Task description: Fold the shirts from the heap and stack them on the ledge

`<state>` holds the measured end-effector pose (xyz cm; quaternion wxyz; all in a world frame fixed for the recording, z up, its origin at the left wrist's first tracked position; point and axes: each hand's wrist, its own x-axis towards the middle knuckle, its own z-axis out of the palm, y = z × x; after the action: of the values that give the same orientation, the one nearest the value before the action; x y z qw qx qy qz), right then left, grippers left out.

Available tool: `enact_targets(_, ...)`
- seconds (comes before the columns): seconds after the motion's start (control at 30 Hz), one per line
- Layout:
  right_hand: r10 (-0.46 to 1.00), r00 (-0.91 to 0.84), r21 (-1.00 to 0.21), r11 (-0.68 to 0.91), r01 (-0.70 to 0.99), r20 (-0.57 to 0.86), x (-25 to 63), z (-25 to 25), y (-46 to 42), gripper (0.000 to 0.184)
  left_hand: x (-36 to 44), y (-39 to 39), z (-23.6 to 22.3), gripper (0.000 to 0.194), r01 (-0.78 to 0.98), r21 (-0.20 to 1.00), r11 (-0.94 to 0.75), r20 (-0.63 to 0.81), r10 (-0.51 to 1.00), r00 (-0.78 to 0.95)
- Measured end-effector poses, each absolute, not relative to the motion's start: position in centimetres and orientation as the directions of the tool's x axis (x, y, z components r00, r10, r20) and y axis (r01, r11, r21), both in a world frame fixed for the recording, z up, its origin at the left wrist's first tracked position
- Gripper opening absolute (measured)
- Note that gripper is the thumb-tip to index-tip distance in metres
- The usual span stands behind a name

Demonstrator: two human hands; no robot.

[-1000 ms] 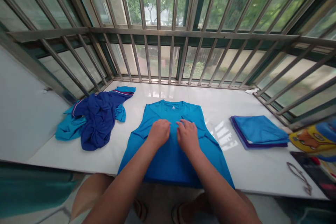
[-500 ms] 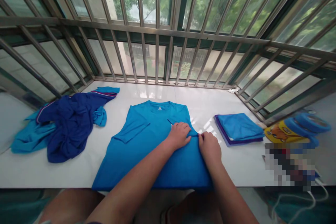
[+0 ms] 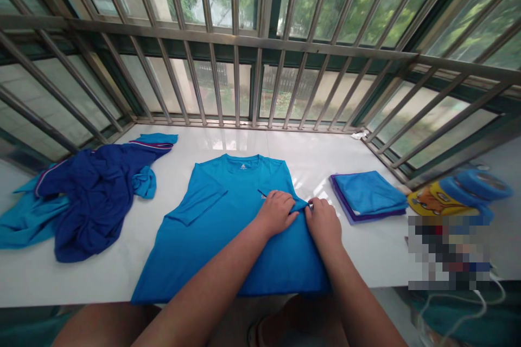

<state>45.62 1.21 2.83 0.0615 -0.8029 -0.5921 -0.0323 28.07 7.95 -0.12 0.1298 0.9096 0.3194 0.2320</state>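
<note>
A blue short-sleeved T-shirt (image 3: 215,238) lies spread on the white ledge, its collar toward the window and a small pale logo below the neckline. The sleeve on the left is folded inward over the front. My left hand (image 3: 279,212) lies on the right part of the shirt, its fingers curled over the sleeve there. Just beside it, at the shirt's right edge, my right hand (image 3: 324,221) pinches the fabric between thumb and fingers. A little cloth is pulled taut between the two hands. Part of the sleeve is hidden under my left hand.
Crumpled dark blue and light blue clothes (image 3: 95,195) lie at the left. On the right is a folded stack of blue and purple clothing (image 3: 368,193), with a yellow and blue bottle (image 3: 448,195) beyond it. Metal window bars (image 3: 244,40) border the white ledge (image 3: 301,143).
The camera view has shifted slightly, so the clothes at left appear further left and lower. Both hands keep almost the same place on the shirt; the pinched cloth at the right edge looks slightly raised.
</note>
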Motion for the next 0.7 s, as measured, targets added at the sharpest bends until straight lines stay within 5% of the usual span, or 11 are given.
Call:
enact_targets(0.13,0.939,0.312,-0.024,-0.312,0.95,0.144,46.2,2.8,1.3,0.026,28.1,8.0,-0.1,0.034,0.522,0.414,-0.746,0.3,0.653,0.695)
enact_targets(0.33,0.991,0.038,-0.087,-0.027,0.996,0.125,46.6,2.5,1.7,0.038,28.1,8.2,-0.1,0.027,0.517,0.426,-0.742,0.306,0.656,0.69)
enact_targets(0.57,0.987,0.152,0.036,-0.154,0.987,0.046,47.8,3.2,1.8,0.036,28.1,8.1,-0.3,0.03,0.503,0.471,-0.724,0.296,0.667,0.683)
enact_targets(0.7,0.988,0.094,0.069,-0.103,0.992,0.124,48.3,2.5,1.4,0.049,28.1,8.1,-0.2,0.031,0.49,0.485,-0.725,0.296,0.663,0.688)
